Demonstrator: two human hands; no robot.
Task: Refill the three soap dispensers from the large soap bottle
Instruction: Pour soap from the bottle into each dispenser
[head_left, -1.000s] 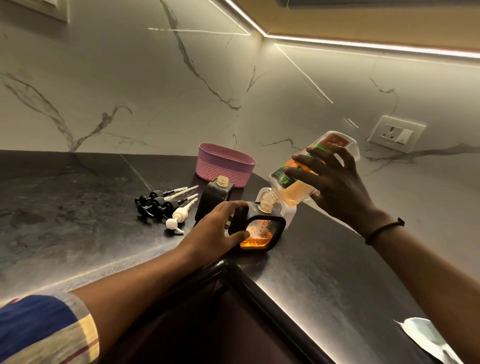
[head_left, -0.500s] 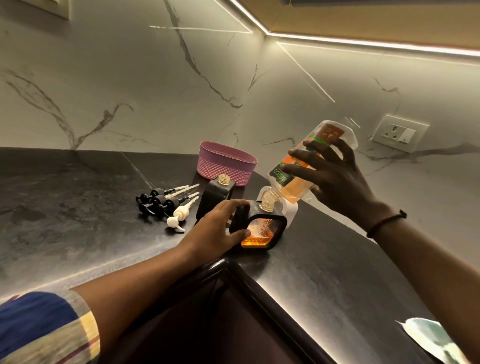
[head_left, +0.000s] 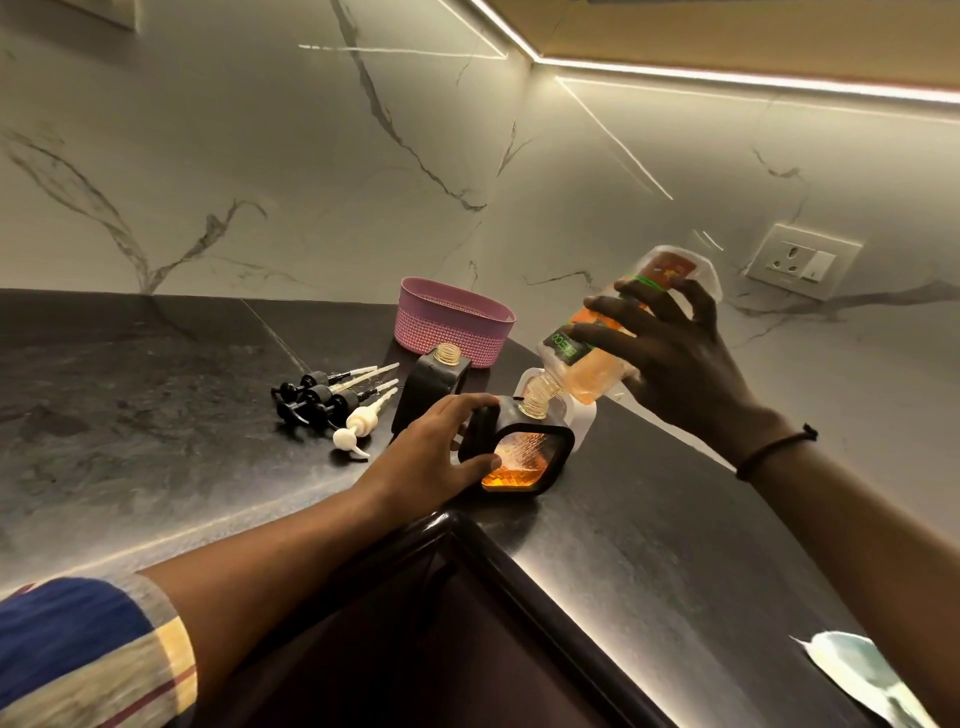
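Note:
My right hand (head_left: 675, 364) grips the large clear soap bottle (head_left: 587, 358), tipped neck-down with orange soap inside. Its mouth meets the threaded neck of a black square dispenser (head_left: 524, 457), whose window glows orange in its lower part. My left hand (head_left: 436, 452) holds this dispenser by its left side. Just behind it stands a white dispenser (head_left: 582, 415), mostly hidden. A second black dispenser (head_left: 431, 382) with an open neck stands to the left.
Several pump heads, black (head_left: 317, 400) and one white (head_left: 356, 426), lie on the dark countertop (head_left: 156, 415) to the left. A pink basket (head_left: 452, 322) sits against the marble wall. A wall socket (head_left: 802, 262) is at right. A crumpled light wrapper (head_left: 857, 670) lies near the front right.
The large bottle has been tipped steeper, its base raised higher. My left hand keeps its hold on the black dispenser.

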